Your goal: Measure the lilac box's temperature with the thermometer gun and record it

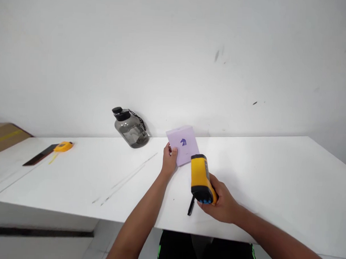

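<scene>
My left hand grips the left edge of a thin light-purple booklet, thumb on its front. The booklet has a dark horse-head mark and is tilted up near the wall. My right hand is wrapped round the handle of a yellow and black, gun-shaped infrared thermometer. Its blue buttons face me, and its black front end points toward the booklet's lower right corner. A black pen lies on the table just left of my right hand, its upper end hidden behind the thermometer.
A grey see-through water jug with a black cap stands against the wall. Further left on the white table lie a yellow tape measure, a dark flat strip and a cardboard box. The table's front edge runs before my legs.
</scene>
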Demonstrator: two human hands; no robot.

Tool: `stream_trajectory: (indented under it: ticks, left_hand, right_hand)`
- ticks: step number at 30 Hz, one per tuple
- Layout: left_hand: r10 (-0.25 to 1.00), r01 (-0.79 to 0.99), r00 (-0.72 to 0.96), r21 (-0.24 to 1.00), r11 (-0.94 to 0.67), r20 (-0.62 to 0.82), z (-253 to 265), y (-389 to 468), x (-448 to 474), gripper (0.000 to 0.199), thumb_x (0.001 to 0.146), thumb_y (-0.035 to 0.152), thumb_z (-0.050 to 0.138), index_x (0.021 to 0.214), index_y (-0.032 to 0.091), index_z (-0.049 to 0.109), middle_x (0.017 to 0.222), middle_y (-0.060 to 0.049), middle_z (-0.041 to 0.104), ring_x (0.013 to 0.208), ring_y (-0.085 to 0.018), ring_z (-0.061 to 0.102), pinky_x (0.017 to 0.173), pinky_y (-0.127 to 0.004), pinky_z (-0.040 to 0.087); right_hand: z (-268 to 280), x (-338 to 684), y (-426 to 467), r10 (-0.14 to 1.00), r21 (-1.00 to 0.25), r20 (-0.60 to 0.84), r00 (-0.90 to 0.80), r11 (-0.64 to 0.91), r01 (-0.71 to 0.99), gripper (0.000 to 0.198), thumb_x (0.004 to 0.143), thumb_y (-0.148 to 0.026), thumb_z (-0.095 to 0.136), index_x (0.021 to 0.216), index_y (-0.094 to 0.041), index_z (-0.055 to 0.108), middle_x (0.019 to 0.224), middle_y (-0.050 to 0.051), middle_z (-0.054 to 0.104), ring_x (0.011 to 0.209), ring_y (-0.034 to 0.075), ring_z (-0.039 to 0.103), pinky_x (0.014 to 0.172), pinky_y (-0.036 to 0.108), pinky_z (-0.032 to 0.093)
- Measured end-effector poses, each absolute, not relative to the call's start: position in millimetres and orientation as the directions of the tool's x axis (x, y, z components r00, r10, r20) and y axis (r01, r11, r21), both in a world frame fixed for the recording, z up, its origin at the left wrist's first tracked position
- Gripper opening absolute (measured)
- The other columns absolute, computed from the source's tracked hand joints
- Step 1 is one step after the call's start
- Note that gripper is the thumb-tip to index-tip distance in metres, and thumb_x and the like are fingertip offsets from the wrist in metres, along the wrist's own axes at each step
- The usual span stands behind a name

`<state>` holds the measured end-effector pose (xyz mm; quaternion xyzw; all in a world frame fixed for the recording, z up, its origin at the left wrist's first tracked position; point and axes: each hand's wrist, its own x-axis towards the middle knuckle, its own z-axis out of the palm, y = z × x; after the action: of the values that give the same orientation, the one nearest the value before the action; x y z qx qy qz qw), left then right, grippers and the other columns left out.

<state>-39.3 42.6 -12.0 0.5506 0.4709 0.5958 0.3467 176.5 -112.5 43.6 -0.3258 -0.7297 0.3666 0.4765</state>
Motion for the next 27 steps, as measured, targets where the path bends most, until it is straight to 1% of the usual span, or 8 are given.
stream_trajectory:
  ticks: [4, 7, 9, 13, 15, 18, 20, 27]
  left_hand:
    - [0.929, 0.169, -0.156, 0.936, -0.309, 0.335, -11.5, 39.5, -33.9, 0.075, 0.080, 0.080, 0.063, 0.123, 0.019, 0.061, 0.113, -0.012, 0.068, 0.102, -0.026, 0.063, 0.091, -0.042, 0.054]
    - [0.928, 0.237, -0.177, 0.930, -0.282, 0.327, -13.6, 37.0, -29.6, 0.079, 0.079, 0.080, 0.062, 0.125, 0.017, 0.058, 0.118, -0.014, 0.065, 0.103, -0.026, 0.061, 0.094, -0.045, 0.052]
    - [0.930, 0.252, -0.163, 0.925, -0.285, 0.330, -15.2, 34.9, -27.5, 0.080, 0.080, 0.079, 0.061, 0.128, 0.017, 0.055, 0.121, -0.014, 0.064, 0.102, -0.026, 0.061, 0.091, -0.044, 0.052]
    - [0.932, 0.272, -0.094, 0.909, -0.315, 0.351, -15.6, 30.8, -25.3, 0.084, 0.078, 0.079, 0.062, 0.134, 0.018, 0.048, 0.124, -0.015, 0.062, 0.100, -0.025, 0.062, 0.083, -0.041, 0.052]
    - [0.935, 0.287, -0.072, 0.905, -0.314, 0.348, -14.7, 29.3, -24.9, 0.087, 0.075, 0.080, 0.064, 0.133, 0.018, 0.047, 0.124, -0.015, 0.061, 0.097, -0.024, 0.062, 0.080, -0.040, 0.052]
    - [0.940, 0.288, -0.047, 0.906, -0.311, 0.337, -13.3, 27.7, -24.4, 0.088, 0.072, 0.082, 0.066, 0.129, 0.018, 0.046, 0.120, -0.014, 0.060, 0.094, -0.023, 0.061, 0.077, -0.039, 0.052]
    - [0.940, 0.289, -0.038, 0.905, -0.313, 0.338, -12.5, 26.5, -24.0, 0.088, 0.071, 0.082, 0.066, 0.128, 0.018, 0.046, 0.117, -0.012, 0.060, 0.092, -0.022, 0.061, 0.076, -0.038, 0.052]
    - [0.928, 0.321, -0.007, 0.880, -0.351, 0.372, -8.3, 21.1, -23.4, 0.084, 0.071, 0.078, 0.068, 0.126, 0.019, 0.047, 0.119, -0.012, 0.060, 0.094, -0.022, 0.059, 0.081, -0.040, 0.052]
  right_hand:
    - [38.6, 171.4, -117.3, 0.900, -0.976, 0.208, -0.384, 0.216, -0.023, 0.029, 0.084, -0.039, 0.074, 0.103, -0.025, 0.056, 0.081, -0.002, 0.054, 0.065, 0.011, 0.048, 0.059, 0.027, 0.045]
    - [27.7, 172.9, -110.9, 0.920, -0.995, 0.038, -0.391, -0.001, -0.099, 0.035, 0.085, -0.047, 0.075, 0.103, -0.024, 0.056, 0.075, -0.004, 0.051, 0.062, 0.011, 0.044, 0.059, 0.028, 0.043]
    - [23.1, 174.7, -105.0, 0.931, -0.989, -0.018, -0.364, -0.071, -0.133, 0.040, 0.082, -0.051, 0.077, 0.102, -0.023, 0.056, 0.075, -0.004, 0.052, 0.062, 0.011, 0.046, 0.061, 0.030, 0.044]
    - [24.7, 176.5, -97.6, 0.956, -0.971, -0.036, -0.292, -0.103, -0.218, 0.048, 0.079, -0.055, 0.080, 0.106, -0.022, 0.059, 0.075, -0.004, 0.055, 0.059, 0.011, 0.048, 0.061, 0.031, 0.044]
    - [28.0, 176.5, -96.4, 0.960, -0.965, -0.034, -0.277, -0.104, -0.242, 0.048, 0.077, -0.057, 0.081, 0.102, -0.022, 0.060, 0.071, -0.005, 0.054, 0.058, 0.011, 0.048, 0.061, 0.031, 0.044]
    - [31.1, 176.3, -95.8, 0.963, -0.967, -0.035, -0.268, -0.101, -0.235, 0.047, 0.074, -0.061, 0.082, 0.085, -0.021, 0.058, 0.067, -0.004, 0.054, 0.057, 0.011, 0.048, 0.059, 0.031, 0.043]
    - [31.4, 176.4, -95.3, 0.963, -0.969, -0.045, -0.266, -0.107, -0.223, 0.049, 0.073, -0.061, 0.083, 0.079, -0.021, 0.055, 0.066, -0.004, 0.055, 0.056, 0.011, 0.049, 0.059, 0.031, 0.043]
    - [29.6, 177.0, -92.6, 0.959, -0.980, -0.061, -0.277, -0.110, -0.165, 0.049, 0.071, -0.061, 0.083, 0.074, -0.021, 0.054, 0.062, -0.004, 0.055, 0.057, 0.012, 0.050, 0.060, 0.032, 0.042]
